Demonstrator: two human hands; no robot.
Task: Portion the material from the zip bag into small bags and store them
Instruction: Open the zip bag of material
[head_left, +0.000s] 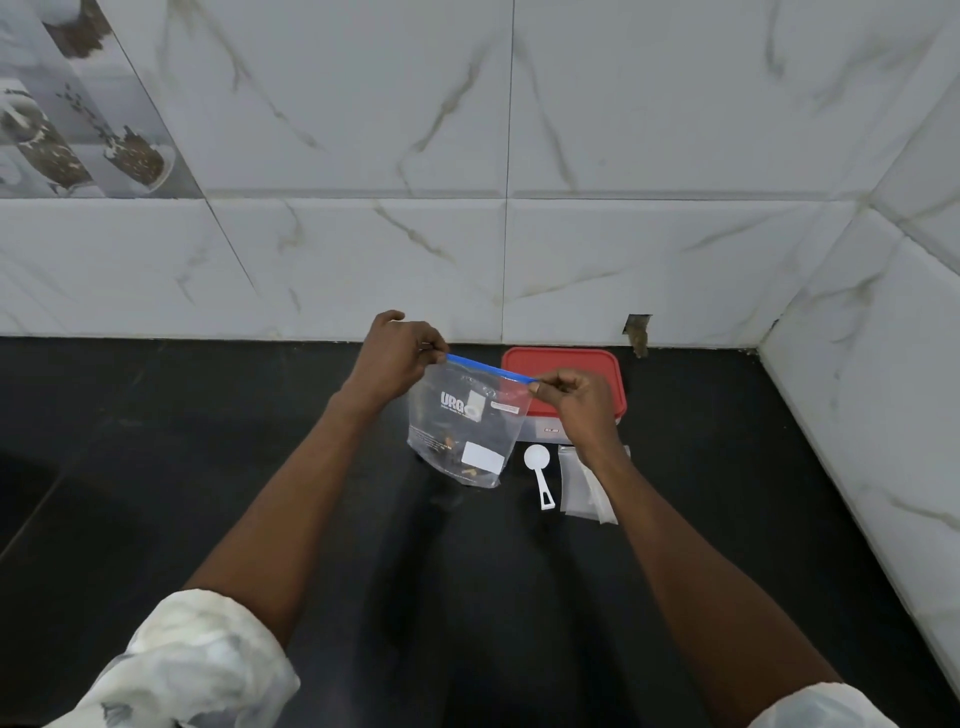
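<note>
A clear zip bag (462, 426) with a blue zip strip hangs upright above the black counter, with a little brown material at its bottom. My left hand (395, 358) pinches the left end of the blue strip. My right hand (576, 402) pinches the right end. A white plastic scoop (539, 470) lies on the counter just right of the bag. Beside the scoop lies a small stack of clear small bags (584, 483), partly under my right wrist. A storage box with a red lid (563, 364) stands behind, against the wall.
The black counter (208, 467) runs from the white marble-tiled wall (363, 249) at the back to a side wall (872, 395) on the right. A small hole in the tile (638, 332) sits right of the red-lidded box.
</note>
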